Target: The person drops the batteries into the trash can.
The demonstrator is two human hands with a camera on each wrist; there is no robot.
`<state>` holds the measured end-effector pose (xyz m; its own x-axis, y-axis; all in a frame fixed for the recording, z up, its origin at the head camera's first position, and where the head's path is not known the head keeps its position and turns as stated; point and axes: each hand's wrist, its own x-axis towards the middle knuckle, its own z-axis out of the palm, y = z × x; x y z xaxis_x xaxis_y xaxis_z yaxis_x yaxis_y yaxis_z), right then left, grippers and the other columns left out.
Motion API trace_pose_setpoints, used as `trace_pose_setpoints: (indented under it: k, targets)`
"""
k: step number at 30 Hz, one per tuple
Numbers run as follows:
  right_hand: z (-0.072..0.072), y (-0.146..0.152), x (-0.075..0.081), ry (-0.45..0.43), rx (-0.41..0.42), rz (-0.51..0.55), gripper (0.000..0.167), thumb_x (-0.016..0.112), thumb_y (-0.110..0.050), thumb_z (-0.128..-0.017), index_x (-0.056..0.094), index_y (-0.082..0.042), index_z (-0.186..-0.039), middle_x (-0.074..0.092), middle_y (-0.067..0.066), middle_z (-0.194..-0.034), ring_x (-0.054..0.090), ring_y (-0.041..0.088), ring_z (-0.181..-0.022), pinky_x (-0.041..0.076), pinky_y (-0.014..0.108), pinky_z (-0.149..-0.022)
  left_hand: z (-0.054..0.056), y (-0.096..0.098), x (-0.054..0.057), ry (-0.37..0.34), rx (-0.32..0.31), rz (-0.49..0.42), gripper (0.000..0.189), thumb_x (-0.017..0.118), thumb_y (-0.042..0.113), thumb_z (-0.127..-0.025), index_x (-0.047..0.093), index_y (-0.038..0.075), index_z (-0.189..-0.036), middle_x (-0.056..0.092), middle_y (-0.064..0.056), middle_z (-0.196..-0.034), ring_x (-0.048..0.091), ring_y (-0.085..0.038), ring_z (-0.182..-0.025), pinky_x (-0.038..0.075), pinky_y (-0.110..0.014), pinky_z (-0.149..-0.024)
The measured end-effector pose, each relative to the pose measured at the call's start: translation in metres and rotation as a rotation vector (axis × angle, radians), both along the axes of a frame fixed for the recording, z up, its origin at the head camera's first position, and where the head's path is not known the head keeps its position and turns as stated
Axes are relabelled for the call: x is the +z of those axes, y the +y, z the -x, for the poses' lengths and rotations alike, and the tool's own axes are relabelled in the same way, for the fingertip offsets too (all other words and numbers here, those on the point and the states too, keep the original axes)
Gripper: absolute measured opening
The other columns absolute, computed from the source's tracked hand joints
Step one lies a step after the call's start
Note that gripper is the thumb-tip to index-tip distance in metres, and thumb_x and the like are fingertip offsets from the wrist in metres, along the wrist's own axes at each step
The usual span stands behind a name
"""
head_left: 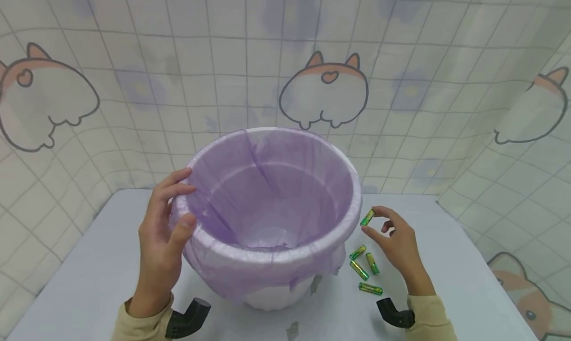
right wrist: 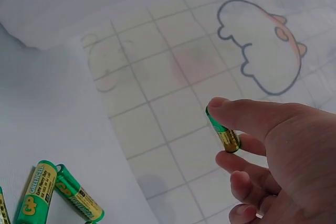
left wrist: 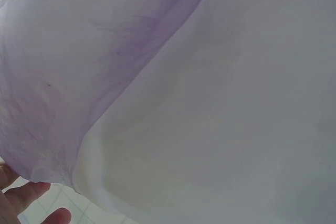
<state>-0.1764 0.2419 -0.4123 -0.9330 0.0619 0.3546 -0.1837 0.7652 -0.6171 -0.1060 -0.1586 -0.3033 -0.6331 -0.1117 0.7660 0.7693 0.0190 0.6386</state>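
Note:
A white bin (head_left: 276,297) lined with a thin purple plastic bag (head_left: 214,276) stands in the middle of the table. My left hand (head_left: 162,247) holds the bin's left rim, its fingertips and thumb over the bag's folded edge. In the left wrist view, the bag (left wrist: 42,103) hangs over the bin's white side (left wrist: 210,129). To the right of the bin, my right hand (head_left: 399,242) pinches a green and gold battery (head_left: 367,217) between thumb and fingers, above the table. Several more batteries (head_left: 359,270) lie below it, near the bin.
The white table (head_left: 450,281) has grey worn patches (head_left: 292,331) near its front. A cloth with a grid and cartoon animals (head_left: 250,83) hangs behind and along the sides. A black curved piece sits at each wrist.

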Motion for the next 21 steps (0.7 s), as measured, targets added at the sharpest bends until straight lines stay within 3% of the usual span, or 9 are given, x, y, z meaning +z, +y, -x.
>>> trace_pose_setpoints:
  k: [4, 9, 17, 21]
  targets:
    - [-0.003, -0.003, 0.007, 0.052, 0.015, 0.021, 0.048, 0.076, -0.022, -0.082, 0.06, -0.013, -0.126, 0.064, 0.006, -0.112, 0.048, 0.021, -0.078, 0.038, 0.019, -0.066, 0.0, 0.0, 0.0, 0.002, 0.002, 0.005, 0.034, 0.054, 0.001, -0.086, 0.053, -0.011, -0.119, 0.044, -0.021, -0.143, 0.037, -0.033, -0.135, 0.038, -0.026, -0.105]
    - [-0.007, -0.005, 0.014, 0.121, 0.024, 0.051, 0.047, 0.077, -0.02, -0.081, 0.061, -0.014, -0.125, 0.065, 0.004, -0.109, 0.046, 0.016, -0.075, 0.036, 0.016, -0.064, 0.0, 0.001, -0.001, 0.003, 0.006, 0.006, 0.034, 0.054, 0.003, -0.088, 0.053, -0.012, -0.118, 0.043, -0.022, -0.143, 0.036, -0.033, -0.136, 0.038, -0.026, -0.105]
    - [-0.011, -0.007, 0.021, 0.152, 0.018, 0.057, 0.046, 0.077, -0.02, -0.082, 0.062, -0.014, -0.125, 0.064, 0.002, -0.106, 0.042, 0.005, -0.072, 0.034, 0.016, -0.061, 0.0, 0.001, -0.002, 0.01, 0.022, 0.015, 0.034, 0.054, 0.003, -0.087, 0.053, -0.012, -0.118, 0.045, -0.021, -0.143, 0.039, -0.032, -0.134, 0.039, -0.026, -0.102]
    - [-0.013, -0.01, 0.024, 0.169, 0.016, 0.069, 0.046, 0.077, -0.02, -0.081, 0.062, -0.015, -0.125, 0.062, -0.001, -0.103, 0.042, 0.008, -0.069, 0.034, 0.017, -0.059, 0.0, 0.0, -0.001, 0.01, 0.027, 0.019, 0.033, 0.054, 0.002, -0.087, 0.054, -0.011, -0.118, 0.046, -0.02, -0.142, 0.039, -0.032, -0.134, 0.039, -0.026, -0.101]
